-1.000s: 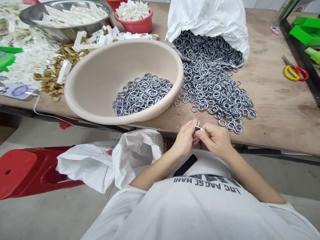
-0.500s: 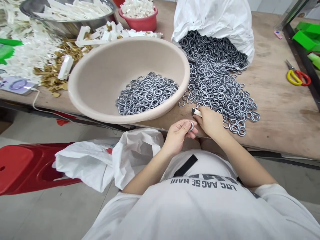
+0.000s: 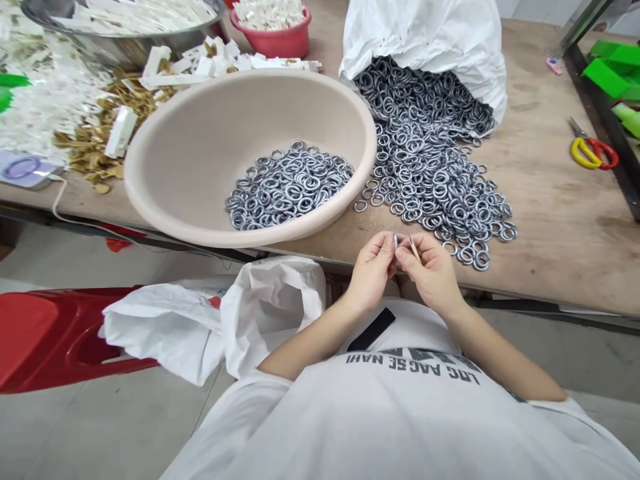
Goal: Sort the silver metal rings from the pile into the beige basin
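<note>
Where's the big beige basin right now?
In the head view, the beige basin sits left of centre on the table, just left of the grey ring heap and the white sack behind it.

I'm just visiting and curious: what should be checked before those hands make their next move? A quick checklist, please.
1. Ring held: ok; the left hand has a grey ring at its fingertips.
2. Tool held: ok; the right hand pinches a small slim tool.
3. Tool's tip clear of the fingers: cannot tell; too small to see.
4. Scissors out of the way: ok; they lie well apart, far right on the table.
5. Loose rings contained: not ok; many spread from the sack across the table.
6. Basin base fully on the table: cannot tell; its side hides that.
</note>
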A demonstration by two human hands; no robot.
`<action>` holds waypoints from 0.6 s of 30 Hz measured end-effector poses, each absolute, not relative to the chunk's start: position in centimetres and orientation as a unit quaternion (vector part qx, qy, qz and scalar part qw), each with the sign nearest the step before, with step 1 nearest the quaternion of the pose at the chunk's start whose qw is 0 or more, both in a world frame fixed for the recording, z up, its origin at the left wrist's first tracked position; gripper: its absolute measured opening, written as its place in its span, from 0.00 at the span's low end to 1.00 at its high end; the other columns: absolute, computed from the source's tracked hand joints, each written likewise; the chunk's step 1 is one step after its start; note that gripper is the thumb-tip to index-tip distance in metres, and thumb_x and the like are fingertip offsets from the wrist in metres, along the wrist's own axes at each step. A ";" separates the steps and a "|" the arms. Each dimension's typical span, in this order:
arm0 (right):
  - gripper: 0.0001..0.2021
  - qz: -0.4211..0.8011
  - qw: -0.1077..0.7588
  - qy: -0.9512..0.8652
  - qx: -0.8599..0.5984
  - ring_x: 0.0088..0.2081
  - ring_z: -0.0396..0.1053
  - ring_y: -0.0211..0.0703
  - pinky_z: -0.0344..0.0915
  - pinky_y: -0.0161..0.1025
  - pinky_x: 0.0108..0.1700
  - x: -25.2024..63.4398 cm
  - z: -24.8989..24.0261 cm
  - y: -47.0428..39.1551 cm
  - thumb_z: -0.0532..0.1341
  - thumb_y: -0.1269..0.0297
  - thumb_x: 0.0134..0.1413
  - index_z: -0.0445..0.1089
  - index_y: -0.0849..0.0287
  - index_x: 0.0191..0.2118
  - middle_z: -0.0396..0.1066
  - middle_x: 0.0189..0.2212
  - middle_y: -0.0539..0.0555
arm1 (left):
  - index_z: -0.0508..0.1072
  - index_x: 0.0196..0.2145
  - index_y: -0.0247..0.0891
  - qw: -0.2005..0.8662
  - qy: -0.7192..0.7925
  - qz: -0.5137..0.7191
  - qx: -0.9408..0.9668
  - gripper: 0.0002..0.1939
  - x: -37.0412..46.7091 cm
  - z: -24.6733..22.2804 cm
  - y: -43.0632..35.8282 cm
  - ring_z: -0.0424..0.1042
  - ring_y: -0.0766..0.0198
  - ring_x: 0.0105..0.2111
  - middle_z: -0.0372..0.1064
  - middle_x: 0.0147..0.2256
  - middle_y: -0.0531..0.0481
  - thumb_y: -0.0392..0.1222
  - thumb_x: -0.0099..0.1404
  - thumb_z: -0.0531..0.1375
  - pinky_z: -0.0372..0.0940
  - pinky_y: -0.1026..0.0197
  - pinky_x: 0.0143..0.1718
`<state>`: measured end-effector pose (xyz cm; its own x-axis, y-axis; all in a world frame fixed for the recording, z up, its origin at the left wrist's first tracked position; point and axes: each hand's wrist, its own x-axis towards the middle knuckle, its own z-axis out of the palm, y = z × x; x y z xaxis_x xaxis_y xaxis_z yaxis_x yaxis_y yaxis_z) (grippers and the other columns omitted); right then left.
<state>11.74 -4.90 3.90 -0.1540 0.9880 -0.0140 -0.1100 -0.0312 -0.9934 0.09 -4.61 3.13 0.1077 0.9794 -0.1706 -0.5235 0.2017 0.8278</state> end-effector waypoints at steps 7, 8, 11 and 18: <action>0.15 0.419 0.478 -0.628 -0.449 0.35 0.69 0.41 0.67 0.41 0.41 12.8 3.8 -4.7 0.66 0.64 0.56 0.70 0.51 0.50 0.71 0.36 0.50 | 0.69 0.29 0.35 0.680 0.381 0.567 0.267 0.20 0.1 3.6 -5.0 0.52 0.75 0.21 0.56 0.23 0.58 0.56 0.59 0.67 0.52 0.70 0.21; 0.12 0.406 0.474 -0.641 -0.446 0.36 0.69 0.42 0.67 0.41 0.42 12.9 3.9 -4.5 0.65 0.64 0.57 0.72 0.52 0.48 0.72 0.36 0.50 | 0.69 0.29 0.35 0.681 0.381 0.561 0.276 0.21 0.2 3.6 -5.1 0.52 0.75 0.20 0.56 0.22 0.58 0.57 0.59 0.67 0.51 0.70 0.21; 0.05 0.379 0.487 -0.635 -0.465 0.33 0.68 0.41 0.66 0.40 0.38 13.3 4.1 -4.0 0.63 0.61 0.59 0.73 0.55 0.39 0.71 0.32 0.50 | 0.65 0.24 0.35 0.687 0.380 0.539 0.306 0.24 0.5 3.7 -5.3 0.51 0.75 0.19 0.54 0.21 0.58 0.58 0.60 0.66 0.47 0.69 0.20; 0.11 0.205 0.407 -0.760 -0.463 0.28 0.62 0.38 0.57 0.38 0.32 13.9 5.0 -5.4 0.59 0.56 0.64 0.67 0.57 0.33 0.67 0.26 0.49 | 0.59 0.22 0.38 0.695 0.405 0.541 0.245 0.26 0.7 4.1 -5.5 0.43 0.75 0.16 0.48 0.17 0.60 0.60 0.60 0.64 0.40 0.68 0.18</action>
<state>13.90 -5.36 5.00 -0.2401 0.8710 0.4286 0.5373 0.4870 -0.6886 0.71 -5.51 4.08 0.0870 0.9507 -0.2977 -0.5544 0.2945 0.7784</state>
